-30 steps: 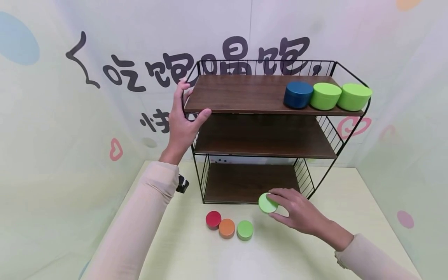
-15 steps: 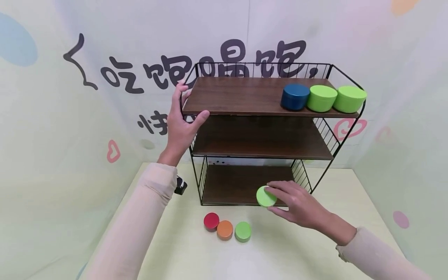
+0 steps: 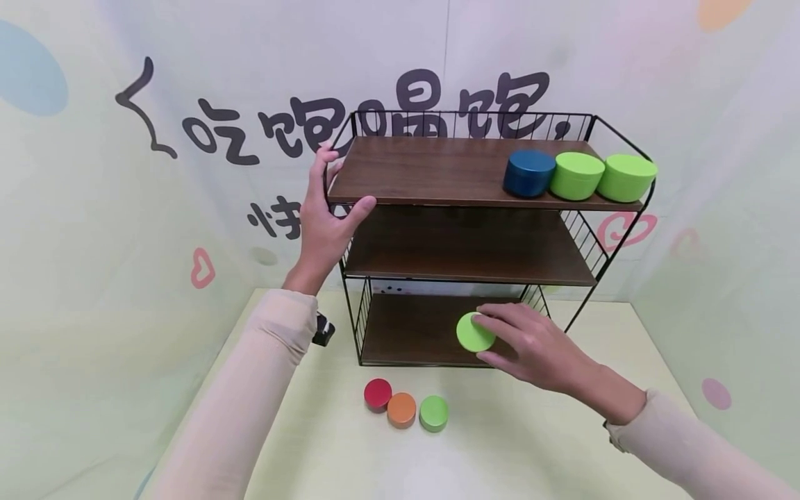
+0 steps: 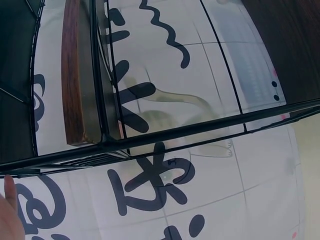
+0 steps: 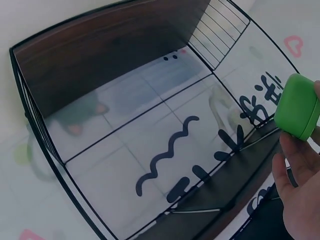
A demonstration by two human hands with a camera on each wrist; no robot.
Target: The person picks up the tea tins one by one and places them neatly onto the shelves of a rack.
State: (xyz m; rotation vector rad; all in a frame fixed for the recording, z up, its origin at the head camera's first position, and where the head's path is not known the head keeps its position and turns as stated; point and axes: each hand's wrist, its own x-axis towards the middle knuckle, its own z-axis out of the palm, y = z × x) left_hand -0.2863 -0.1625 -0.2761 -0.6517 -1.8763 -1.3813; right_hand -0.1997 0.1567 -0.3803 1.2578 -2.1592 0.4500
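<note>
A three-tier rack with dark wooden shelves and a black wire frame stands on the table. My left hand grips the left end of its top shelf, thumb along the front edge, fingers around the side wire. Fingers of my right hand pinch a round light-green tin, raised in front of the bottom shelf; in the right wrist view the green tin sits between thumb and fingers. A blue tin and two light-green tins stand in a row at the top shelf's right end.
On the table before the rack lie a red tin, an orange tin and another green tin. A small black object shows beside the left sleeve. Printed cloth walls enclose the back and sides.
My right hand has risen with the green tin, from near the bottom shelf's front edge to in front of that shelf. The left hand keeps its grip on the rack.
</note>
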